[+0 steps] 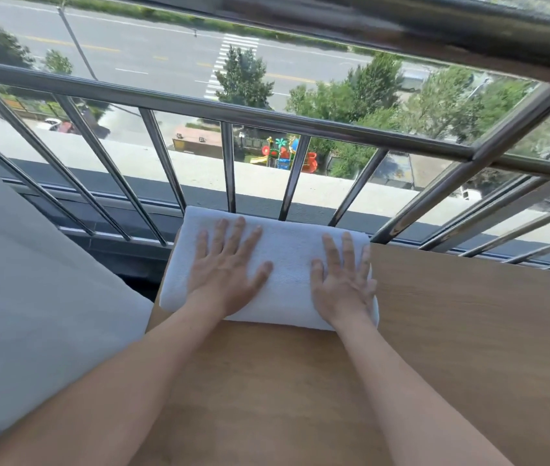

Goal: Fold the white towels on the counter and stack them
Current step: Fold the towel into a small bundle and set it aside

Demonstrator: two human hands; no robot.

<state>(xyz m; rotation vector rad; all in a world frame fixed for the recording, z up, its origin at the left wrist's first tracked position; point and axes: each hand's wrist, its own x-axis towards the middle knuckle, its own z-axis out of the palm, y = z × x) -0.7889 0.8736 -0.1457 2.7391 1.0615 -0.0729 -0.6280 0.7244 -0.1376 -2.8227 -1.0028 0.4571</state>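
Now pressing a folded white terry towel [280, 264] on the wooden worktop [451, 331].
Left hand [226, 274] and right hand [344, 280] lay flat, fingers spread, gripping nothing; soft, light cloth, best pinched at the 6 o'clock edge.

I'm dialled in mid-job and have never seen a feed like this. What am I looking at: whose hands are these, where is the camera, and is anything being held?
There is no machine here: a person works bare-handed, and the single camera sits on their head, looking forward and down. The left hand and right hand lie flat, fingers spread, on a folded white towel. They press it; nothing is gripped. The towel lies at the far corner of a wooden counter, beside a metal window railing. No other towel shows.
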